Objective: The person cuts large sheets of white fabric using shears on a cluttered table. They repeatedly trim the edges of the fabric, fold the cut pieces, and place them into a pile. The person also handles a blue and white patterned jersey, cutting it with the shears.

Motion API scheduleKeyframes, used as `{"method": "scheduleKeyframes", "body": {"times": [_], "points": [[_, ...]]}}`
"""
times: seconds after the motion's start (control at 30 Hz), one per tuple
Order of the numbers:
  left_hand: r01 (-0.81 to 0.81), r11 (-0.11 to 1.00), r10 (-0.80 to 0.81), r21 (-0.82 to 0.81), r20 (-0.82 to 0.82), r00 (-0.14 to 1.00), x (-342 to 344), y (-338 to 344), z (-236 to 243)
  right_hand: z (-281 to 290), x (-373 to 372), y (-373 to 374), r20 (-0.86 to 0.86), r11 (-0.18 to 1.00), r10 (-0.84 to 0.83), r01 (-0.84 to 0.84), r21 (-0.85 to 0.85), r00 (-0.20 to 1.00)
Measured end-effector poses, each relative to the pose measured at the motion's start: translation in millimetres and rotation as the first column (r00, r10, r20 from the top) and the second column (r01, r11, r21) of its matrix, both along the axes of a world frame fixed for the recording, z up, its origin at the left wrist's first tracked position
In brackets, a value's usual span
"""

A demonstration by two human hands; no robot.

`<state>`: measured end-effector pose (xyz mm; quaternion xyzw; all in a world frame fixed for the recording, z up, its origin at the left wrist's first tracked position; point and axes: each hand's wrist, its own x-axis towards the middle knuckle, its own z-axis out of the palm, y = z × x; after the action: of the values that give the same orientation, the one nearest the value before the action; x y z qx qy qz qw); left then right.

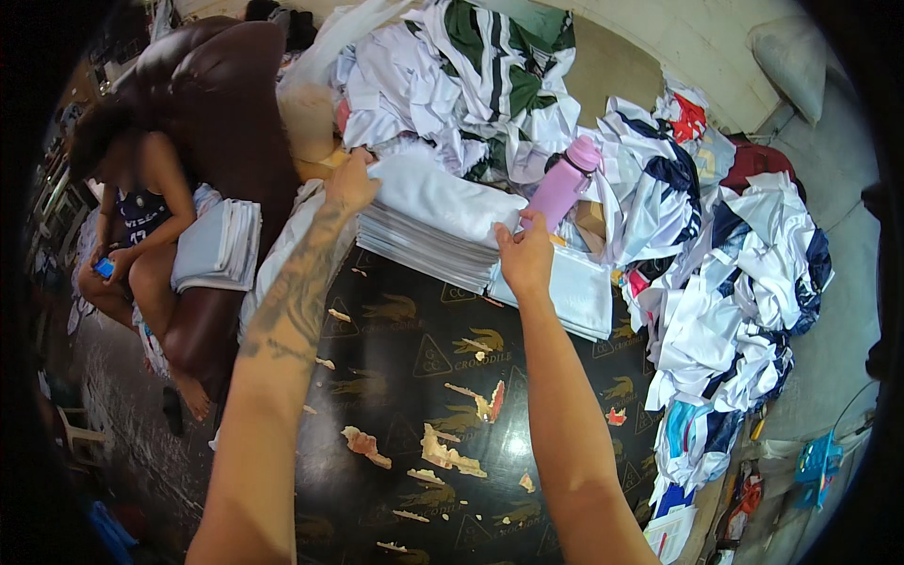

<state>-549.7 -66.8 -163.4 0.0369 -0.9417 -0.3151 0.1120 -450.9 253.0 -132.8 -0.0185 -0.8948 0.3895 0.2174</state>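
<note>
The white cloth [452, 188] lies on top of the stack of folded white pieces [428, 252], its long sides roughly matched to those beneath, presumably so that the edges are kept in line. It is met at opposite ends, an arrangement that probably allows it to be drawn flat without sagging. By the left grip [352, 183], its far left corner is pinched between curled fingers. By the right grip [525, 259], the right end is touched with the thumb; whether it is also clamped from below cannot be told, as the underside is hidden. The cloth is thus placed between the two grips, spanning the gap from one to the other.

Just beyond the right grip, the pink bottle [556, 193] is left leaning, tilted to the right. A lower pile of pale cloths [570, 299] is set just right of the stack, on the black counter [395, 513], whose near part is perhaps left uncovered by garments for working room.
</note>
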Motion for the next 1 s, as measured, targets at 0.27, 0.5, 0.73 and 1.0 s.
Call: {"method": "scheduleKeyframes", "body": {"times": [0.27, 0.5, 0.73, 1.0], "points": [[0.303, 0.920, -0.319, -0.250, -0.025, 0.947, 70.3, 162.0, 12.8, 2.7, 92.2, 49.8, 0.018, 0.946, 0.070, -0.061, -0.317, 0.997], [0.234, 0.839, -0.314, -0.492, -0.087, 0.945, 17.0, 158.6, -43.9, -61.2, 456.7, 232.0, 0.370, 0.884, -0.430, 0.299, 0.360, 0.824], [-0.210, 0.880, -0.055, -0.426, -0.529, 0.847, 87.7, 212.9, -9.2, -136.8, 681.4, 260.3, 0.508, 0.707, -0.704, 0.416, 0.572, 0.496], [0.764, 0.645, -0.761, 0.006, -0.089, 0.643, 499.0, 406.2, -70.5, -98.3, 692.3, 451.6, 0.380, 0.627, -0.778, 0.581, 0.519, 0.501]]}}
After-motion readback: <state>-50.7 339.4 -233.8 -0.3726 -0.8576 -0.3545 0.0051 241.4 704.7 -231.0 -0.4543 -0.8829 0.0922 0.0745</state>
